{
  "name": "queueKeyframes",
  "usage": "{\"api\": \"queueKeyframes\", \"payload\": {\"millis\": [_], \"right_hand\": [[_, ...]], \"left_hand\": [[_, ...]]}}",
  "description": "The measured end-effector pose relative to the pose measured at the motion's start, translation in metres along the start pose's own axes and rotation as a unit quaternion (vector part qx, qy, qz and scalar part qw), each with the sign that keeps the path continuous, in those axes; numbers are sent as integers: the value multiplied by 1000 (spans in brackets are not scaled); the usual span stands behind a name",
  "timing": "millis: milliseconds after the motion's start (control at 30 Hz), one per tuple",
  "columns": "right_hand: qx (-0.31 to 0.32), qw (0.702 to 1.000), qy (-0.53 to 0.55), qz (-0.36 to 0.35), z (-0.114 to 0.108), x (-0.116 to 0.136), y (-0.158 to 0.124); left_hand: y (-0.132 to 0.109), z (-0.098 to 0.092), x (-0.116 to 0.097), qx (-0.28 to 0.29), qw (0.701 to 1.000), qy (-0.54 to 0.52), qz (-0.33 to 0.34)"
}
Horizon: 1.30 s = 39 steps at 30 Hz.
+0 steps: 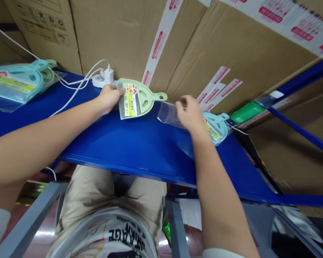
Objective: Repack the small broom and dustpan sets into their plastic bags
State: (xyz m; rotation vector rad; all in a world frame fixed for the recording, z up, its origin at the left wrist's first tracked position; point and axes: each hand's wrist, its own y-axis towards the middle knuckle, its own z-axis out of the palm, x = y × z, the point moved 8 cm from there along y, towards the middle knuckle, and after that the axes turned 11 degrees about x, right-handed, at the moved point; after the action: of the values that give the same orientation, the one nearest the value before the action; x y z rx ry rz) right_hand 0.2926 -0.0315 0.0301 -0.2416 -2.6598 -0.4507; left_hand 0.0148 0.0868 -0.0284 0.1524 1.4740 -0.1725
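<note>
Lettered shirt [107,233], left hand [109,98] on green dustpan [144,96], right hand [190,113] on bag [168,114]

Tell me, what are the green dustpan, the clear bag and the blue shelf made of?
The green dustpan looks like moulded plastic, smooth with rounded edges. The clear bag looks like thin plastic film: it's see-through, creased and shiny. The blue shelf looks like painted metal, glossy with a straight folded edge, though paint could hide something else.

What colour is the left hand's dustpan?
The plastic dustpan is pale green; head view shows it best.
</note>
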Motion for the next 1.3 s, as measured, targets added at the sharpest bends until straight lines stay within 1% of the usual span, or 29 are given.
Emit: {"api": "queueKeyframes", "payload": {"millis": [33,100,133,200,267,300,400,433,467,500,533,600,667,733,800,900,967,1033,1100,1300], "right_hand": [[47,999,5,-26,17,0,3],[117,992,2,-38,45,-4,5],[138,990,-2,-36,54,-6,5],[160,987,-8,-32,63,-8,6],[164,986,-12,-35,62,-9,7],[157,987,-15,-39,58,-10,8],[93,994,-36,-41,39,-23,15],[76,996,-47,-30,35,-30,18],[73,996,-59,-9,35,-37,20],[88,993,-71,20,39,-46,21],[116,989,-81,51,47,-52,21],[174,976,-93,95,65,-58,18],[200,971,-92,93,79,-53,17],[200,974,-86,68,85,-47,20],[178,979,-80,54,79,-50,25],[116,988,-78,73,61,-73,31],[113,985,-80,107,56,-91,31],[133,978,-88,136,59,-100,27],[151,972,-102,149,62,-97,23],[214,954,-129,164,62,-70,10]], "left_hand": [[0,-3,-4,-14,1000,-4,8],[-3,-7,-11,-33,999,-3,11],[-5,-7,-14,-33,999,0,7],[-9,-4,-19,-15,1000,-2,-2],[-13,-1,-20,-6,1000,-22,-3],[-14,0,-20,-10,999,-33,-1],[-11,0,-14,-24,999,-38,0],[-9,0,-12,-24,999,-34,1],[-7,1,-10,-20,999,-32,3],[-6,1,-8,-19,999,-31,5],[-5,1,-8,-17,999,-30,7],[-5,1,-7,-11,999,-29,8],[-6,2,-8,-8,1000,-27,6],[-8,2,-9,-12,1000,-27,4],[-9,3,-9,-6,999,-33,4],[-9,5,-9,2,999,-44,8],[-9,6,-8,1,999,-47,8],[-9,6,-7,0,999,-43,5],[-10,6,-7,-3,999,-40,6],[-11,5,-6,-2,1000,-20,0]]}}
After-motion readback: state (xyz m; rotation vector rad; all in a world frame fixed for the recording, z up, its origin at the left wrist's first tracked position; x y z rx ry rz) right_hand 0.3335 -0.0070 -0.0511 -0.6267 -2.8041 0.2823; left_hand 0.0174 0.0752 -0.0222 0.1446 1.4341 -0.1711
